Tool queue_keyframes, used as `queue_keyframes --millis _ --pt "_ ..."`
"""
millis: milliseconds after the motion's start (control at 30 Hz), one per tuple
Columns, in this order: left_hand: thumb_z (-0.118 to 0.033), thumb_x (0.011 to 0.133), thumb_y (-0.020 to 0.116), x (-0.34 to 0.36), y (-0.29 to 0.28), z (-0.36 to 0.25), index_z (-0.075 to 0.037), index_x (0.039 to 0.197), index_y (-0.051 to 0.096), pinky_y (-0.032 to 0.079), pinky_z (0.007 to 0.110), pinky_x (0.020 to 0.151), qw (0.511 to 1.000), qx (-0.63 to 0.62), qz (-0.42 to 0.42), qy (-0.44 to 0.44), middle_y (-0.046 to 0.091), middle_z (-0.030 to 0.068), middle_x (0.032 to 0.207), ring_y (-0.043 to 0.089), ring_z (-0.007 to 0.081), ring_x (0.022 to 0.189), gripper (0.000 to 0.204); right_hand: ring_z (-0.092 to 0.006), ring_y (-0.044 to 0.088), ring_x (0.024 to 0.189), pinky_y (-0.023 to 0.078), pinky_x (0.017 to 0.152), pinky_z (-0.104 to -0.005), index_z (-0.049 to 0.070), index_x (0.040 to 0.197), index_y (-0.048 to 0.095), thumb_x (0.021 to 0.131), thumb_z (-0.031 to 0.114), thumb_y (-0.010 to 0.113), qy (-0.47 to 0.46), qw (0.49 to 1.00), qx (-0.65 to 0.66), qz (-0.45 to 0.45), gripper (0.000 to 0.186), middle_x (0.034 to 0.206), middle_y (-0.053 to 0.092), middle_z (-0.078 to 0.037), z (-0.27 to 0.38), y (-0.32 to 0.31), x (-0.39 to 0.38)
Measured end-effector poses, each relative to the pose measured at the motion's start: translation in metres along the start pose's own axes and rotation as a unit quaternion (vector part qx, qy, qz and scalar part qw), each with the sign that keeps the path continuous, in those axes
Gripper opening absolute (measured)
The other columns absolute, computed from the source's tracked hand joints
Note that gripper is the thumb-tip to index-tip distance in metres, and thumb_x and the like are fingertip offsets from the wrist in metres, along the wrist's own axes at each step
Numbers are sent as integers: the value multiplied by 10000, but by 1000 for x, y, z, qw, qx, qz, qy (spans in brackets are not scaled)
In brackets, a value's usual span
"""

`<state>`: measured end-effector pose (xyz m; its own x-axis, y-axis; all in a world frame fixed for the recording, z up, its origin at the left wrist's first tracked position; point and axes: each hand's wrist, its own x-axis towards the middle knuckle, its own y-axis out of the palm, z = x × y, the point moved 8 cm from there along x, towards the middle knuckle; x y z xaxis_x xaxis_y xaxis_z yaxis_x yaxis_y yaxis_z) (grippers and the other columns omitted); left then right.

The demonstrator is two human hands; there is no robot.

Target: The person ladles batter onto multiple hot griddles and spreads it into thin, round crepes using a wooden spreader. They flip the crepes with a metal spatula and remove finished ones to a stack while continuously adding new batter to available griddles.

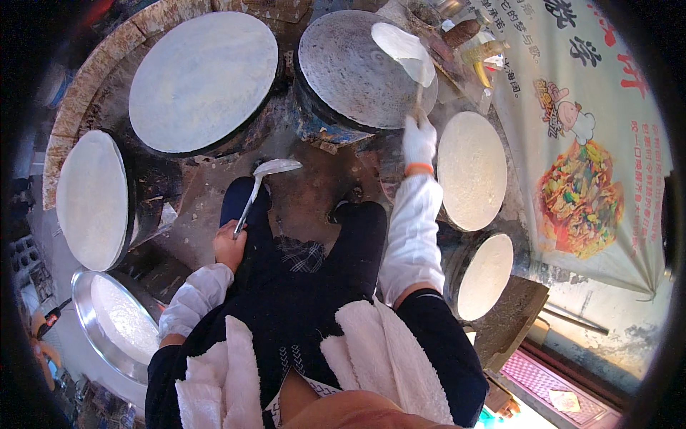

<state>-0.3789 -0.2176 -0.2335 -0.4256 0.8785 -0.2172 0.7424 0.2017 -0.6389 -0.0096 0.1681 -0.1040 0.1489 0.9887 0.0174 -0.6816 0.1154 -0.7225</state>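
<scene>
My left hand (229, 244), bare, grips the handle of a metal ladle (277, 166) whose bowl is white with batter. The ladle hangs above the floor between the griddles and my knees. My right hand (419, 141), in a white glove, closes round the handle of a flat, paddle-shaped spreader (402, 51) coated white. The spreader's blade is over the right part of a round grey griddle (336, 68), which bears no pancake. I cannot tell whether the blade touches it. A large pancake (205, 80) of pale batter covers the griddle to its left.
More round griddles carry a pale pancake (93, 200) at left, another pancake (472, 171) at right and a smaller pancake (485, 277) below. A steel basin (84, 292) of batter stands at lower left. Bottles (486, 51) crowd the back right, beside a printed banner (525, 121).
</scene>
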Motion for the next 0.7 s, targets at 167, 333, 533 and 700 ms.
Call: queue_keyframes --millis 167,333,533,700 --pt "-144 817 603 1 0 6 -22 902 733 533 435 816 999 -20 -24 -11 715 163 928 684 360 884 197 -450 640 1045 497 922 -492 75 1273 642 906 278 525 -77 994 -73 10 436 1065 680 -283 8 5 29" --pt "-124 810 613 8 7 5 -31 888 735 535 428 821 1000 -2 -18 8 714 166 908 691 347 881 172 -483 622 1036 479 938 -527 41 1140 671 882 334 511 -56 996 -49 40 422 1030 661 -314 54 59 53" --pt "-124 808 621 4 7 9 -32 888 738 535 427 834 999 3 -36 22 718 163 920 694 338 890 169 -462 635 1034 488 934 -520 81 1223 655 907 360 534 -129 980 -128 81 439 1052 678 -280 68 45 36" --pt "-131 816 624 4 9 9 -37 903 742 531 428 856 999 13 -41 22 721 164 941 692 341 915 174 -434 648 1030 506 912 -494 65 1263 643 902 357 578 -50 990 -125 31 469 1077 684 -267 -4 -8 74"
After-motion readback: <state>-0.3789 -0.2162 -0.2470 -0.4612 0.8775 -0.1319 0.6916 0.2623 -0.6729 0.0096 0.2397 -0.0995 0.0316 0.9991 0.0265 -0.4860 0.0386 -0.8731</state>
